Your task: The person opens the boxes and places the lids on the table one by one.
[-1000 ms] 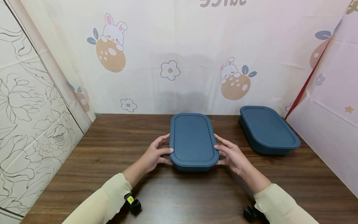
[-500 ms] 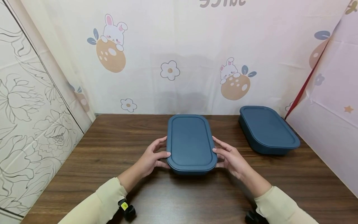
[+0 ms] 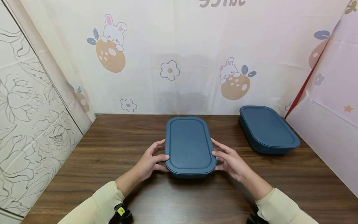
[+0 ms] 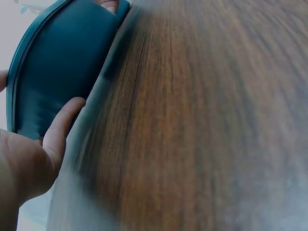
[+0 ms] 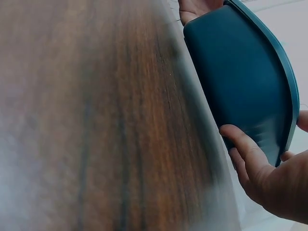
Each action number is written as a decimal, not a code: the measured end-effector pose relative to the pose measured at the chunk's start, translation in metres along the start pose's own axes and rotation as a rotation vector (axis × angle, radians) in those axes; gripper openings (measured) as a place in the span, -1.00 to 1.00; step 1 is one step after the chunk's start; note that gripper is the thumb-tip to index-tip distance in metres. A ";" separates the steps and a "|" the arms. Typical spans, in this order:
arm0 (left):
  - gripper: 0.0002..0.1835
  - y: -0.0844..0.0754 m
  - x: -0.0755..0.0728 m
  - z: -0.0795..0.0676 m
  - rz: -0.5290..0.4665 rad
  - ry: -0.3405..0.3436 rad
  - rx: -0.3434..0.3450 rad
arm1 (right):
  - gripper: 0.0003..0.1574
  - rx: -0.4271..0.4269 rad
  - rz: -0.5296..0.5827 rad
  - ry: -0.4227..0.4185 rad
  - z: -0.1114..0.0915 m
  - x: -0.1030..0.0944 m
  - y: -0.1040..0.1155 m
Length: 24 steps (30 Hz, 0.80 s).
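Observation:
A dark blue rectangular storage box [image 3: 190,146] with rounded corners and a flat lid is at the middle of the table, its long side running away from me. My left hand [image 3: 149,161] grips its left side, thumb at the lid's rim and fingers along the wall. On the opposite side my right hand [image 3: 230,161] holds it the same way, thumb on the rim. In the left wrist view the box wall [image 4: 62,62] shows close over the tabletop, a fingertip at its lower edge. The right wrist view shows fingers under the wall [image 5: 240,77] too.
A second blue lidded box [image 3: 268,129] sits at the back right of the dark wooden table [image 3: 117,133]. Behind the table hangs a pale curtain [image 3: 195,40] with rabbit and flower prints. Patterned panels close off the left and right sides.
Both hands have drawn the box toward me and slightly to the left. Their hold on it looks the same. The second box has stayed in place.

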<state>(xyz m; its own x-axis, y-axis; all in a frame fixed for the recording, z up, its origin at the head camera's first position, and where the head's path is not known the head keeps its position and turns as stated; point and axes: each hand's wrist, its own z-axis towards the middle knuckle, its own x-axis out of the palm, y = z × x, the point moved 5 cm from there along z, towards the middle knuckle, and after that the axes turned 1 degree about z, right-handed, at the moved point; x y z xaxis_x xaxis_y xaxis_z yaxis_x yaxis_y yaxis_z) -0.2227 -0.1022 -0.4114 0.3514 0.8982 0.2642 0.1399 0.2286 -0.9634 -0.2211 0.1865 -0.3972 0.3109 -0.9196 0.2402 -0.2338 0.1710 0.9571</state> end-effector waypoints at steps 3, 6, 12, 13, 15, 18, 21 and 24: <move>-0.23 0.000 0.000 -0.002 -0.002 -0.005 -0.004 | -0.12 0.004 0.007 0.016 -0.001 0.001 -0.002; -0.23 0.001 0.000 -0.004 -0.005 -0.009 -0.006 | -0.12 0.003 0.009 0.023 -0.001 0.001 -0.003; -0.23 0.006 0.000 -0.002 -0.002 -0.019 -0.008 | -0.11 0.000 -0.004 0.034 -0.002 0.000 -0.005; -0.23 0.007 0.001 -0.002 -0.002 -0.022 -0.009 | -0.11 0.003 -0.006 0.034 -0.002 0.000 -0.005; -0.23 0.008 0.001 -0.002 0.002 -0.026 -0.011 | -0.11 0.010 -0.009 0.036 -0.002 0.000 -0.006; -0.23 0.009 0.002 -0.002 0.009 -0.026 -0.008 | -0.10 0.021 -0.009 0.033 -0.002 0.000 -0.007; -0.23 0.010 0.002 -0.002 0.015 -0.026 -0.006 | -0.10 0.025 -0.014 0.029 -0.002 -0.001 -0.007; -0.23 0.011 0.002 -0.001 0.016 -0.025 -0.007 | -0.10 0.023 -0.025 0.029 -0.002 0.000 -0.007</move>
<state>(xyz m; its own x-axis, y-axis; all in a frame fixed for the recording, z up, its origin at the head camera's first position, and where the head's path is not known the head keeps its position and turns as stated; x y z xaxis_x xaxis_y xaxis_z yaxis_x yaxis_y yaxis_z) -0.2192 -0.0988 -0.4214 0.3304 0.9108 0.2474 0.1412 0.2114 -0.9671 -0.2178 0.1865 -0.4034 0.3439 -0.9127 0.2208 -0.2468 0.1390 0.9590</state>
